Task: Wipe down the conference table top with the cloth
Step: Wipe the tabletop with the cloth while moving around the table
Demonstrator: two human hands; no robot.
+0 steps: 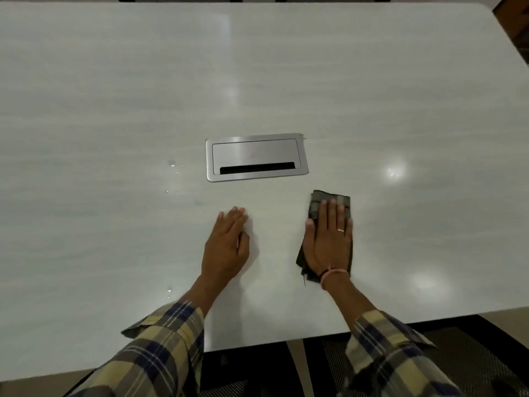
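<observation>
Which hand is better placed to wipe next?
Right. The right hand already presses flat on the cloth; the left hand rests bare on the table top, nearer the water droplets.

White table top (114, 110), dark checked cloth (332, 197), plaid yellow-blue sleeves (160, 348).

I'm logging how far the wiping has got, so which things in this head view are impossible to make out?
- Cloth: the right hand lies flat on it, hiding its middle.
- Table top: cut off by the left frame edge; its extent is unknown.
- Cable box: the closed lid hides its inside; the slot is dark.
- Droplets: too small and glare-washed to count.
- Table beneath the left hand: covered.
</observation>
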